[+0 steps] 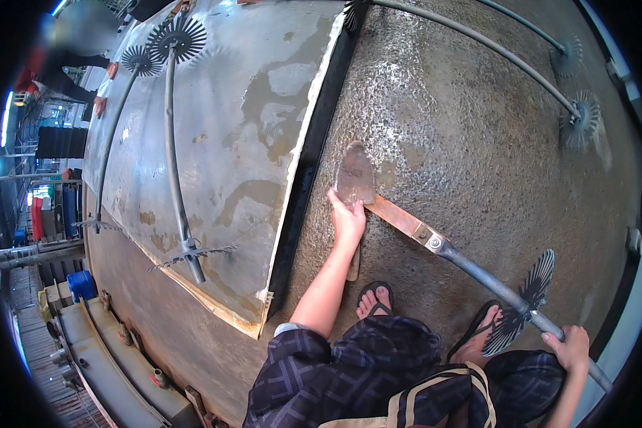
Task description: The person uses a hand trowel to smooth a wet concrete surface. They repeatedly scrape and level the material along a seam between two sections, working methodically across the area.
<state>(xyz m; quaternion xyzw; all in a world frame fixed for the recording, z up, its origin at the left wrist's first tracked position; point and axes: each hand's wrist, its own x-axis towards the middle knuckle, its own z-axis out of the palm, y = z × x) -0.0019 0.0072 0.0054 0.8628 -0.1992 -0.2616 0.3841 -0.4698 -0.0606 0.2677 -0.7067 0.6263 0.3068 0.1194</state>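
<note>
Toward one o'clock from the view's centre, a blade [356, 171] is gripped at its near end by the left hand [349, 221], with thumb and fingers set at its edges. At four o'clock, a pole [485, 279] is clasped by the right hand [572, 348], just below a spiked disc [539, 285]. The pole is bolted to a rusty bar [399, 215] that reaches the blade; whether they touch cannot be told. At ten o'clock, two disc-ended rods [170, 135] are seen over a grey sheet [221, 135].

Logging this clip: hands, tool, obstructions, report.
Left hand holding flat blade. Right hand around metal shaft. Slotted disc on shaft, between the hands.
</note>
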